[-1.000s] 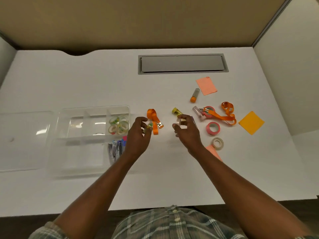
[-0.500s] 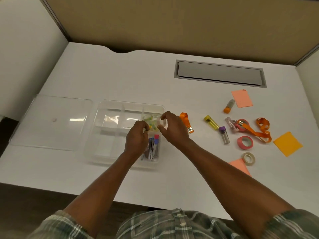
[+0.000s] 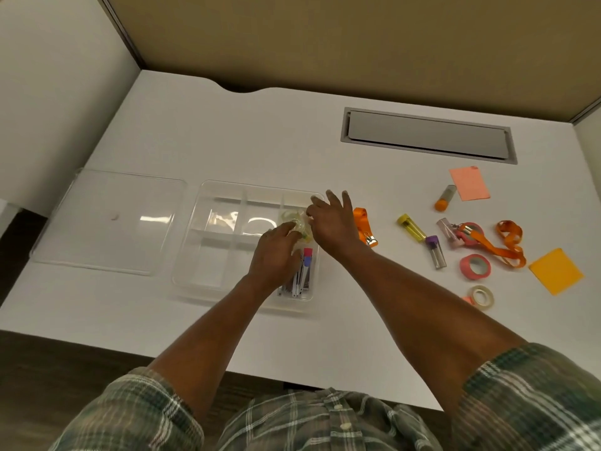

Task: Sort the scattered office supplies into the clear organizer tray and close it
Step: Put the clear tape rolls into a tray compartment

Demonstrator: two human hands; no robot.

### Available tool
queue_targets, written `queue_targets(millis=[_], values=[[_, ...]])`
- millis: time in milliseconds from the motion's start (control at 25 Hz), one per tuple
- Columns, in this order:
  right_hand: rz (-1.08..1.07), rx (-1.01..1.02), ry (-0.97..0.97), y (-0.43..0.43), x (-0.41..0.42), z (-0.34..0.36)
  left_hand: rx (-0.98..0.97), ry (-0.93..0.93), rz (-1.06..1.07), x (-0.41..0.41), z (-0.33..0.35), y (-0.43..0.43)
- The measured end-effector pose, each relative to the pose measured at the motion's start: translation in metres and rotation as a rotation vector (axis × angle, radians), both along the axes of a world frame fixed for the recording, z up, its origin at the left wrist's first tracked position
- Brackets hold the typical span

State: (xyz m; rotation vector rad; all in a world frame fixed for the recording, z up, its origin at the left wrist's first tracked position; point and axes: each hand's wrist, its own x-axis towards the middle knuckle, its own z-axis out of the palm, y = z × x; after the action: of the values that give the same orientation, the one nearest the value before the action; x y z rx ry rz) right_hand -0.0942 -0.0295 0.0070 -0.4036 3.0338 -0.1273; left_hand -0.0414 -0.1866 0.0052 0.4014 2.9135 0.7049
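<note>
The clear organizer tray (image 3: pixel 187 255) lies on the white desk, its lid (image 3: pixel 110 222) flat to its left. Small tape rolls (image 3: pixel 290 215) sit in the tray's far right compartment, pens and markers (image 3: pixel 306 271) in the near right one. My left hand (image 3: pixel 276 252) hovers over these compartments, fingertips pinched on a small tape roll. My right hand (image 3: pixel 335 222) is above the tray's right edge, fingers spread, holding nothing. An orange strap with a clip (image 3: pixel 364 226) lies just right of it.
Right of the tray lie a yellow tube (image 3: pixel 410 227), a purple-capped tube (image 3: pixel 435 252), an orange-capped tube (image 3: pixel 445 198), a pink tape roll (image 3: pixel 474 266), a white tape roll (image 3: pixel 483 297), an orange lanyard (image 3: pixel 507 245) and sticky notes (image 3: pixel 556 271). A grey hatch (image 3: pixel 426 135) sits at the back.
Both hands moved left from the desk's middle to the tray's far right compartment with small items. My right hand has since spread its fingers. The view swung left.
</note>
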Motion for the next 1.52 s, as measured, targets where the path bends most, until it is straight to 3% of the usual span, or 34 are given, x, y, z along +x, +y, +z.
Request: queue_targets(millis=[400,720,1000,1520], values=[[-0.243,-0.356,0.111,0.042,0.052,-0.009,-0.038,0.075,0.003,0.014,0.001,0.026],[-0.543,-0.256,0.086,0.156,0.147,-0.028,-0.044,0.023,-0.163,0.067,-0.020,0.100],[-0.816,-0.210,-0.056,0.244,0.197,-0.029,-0.202,-0.085,-0.160,0.095,-0.057,0.118],[-0.717,-0.221,-0.131,0.286,0.197,-0.024,-0.165,0.015,-0.087,0.103,-0.080,0.128]])
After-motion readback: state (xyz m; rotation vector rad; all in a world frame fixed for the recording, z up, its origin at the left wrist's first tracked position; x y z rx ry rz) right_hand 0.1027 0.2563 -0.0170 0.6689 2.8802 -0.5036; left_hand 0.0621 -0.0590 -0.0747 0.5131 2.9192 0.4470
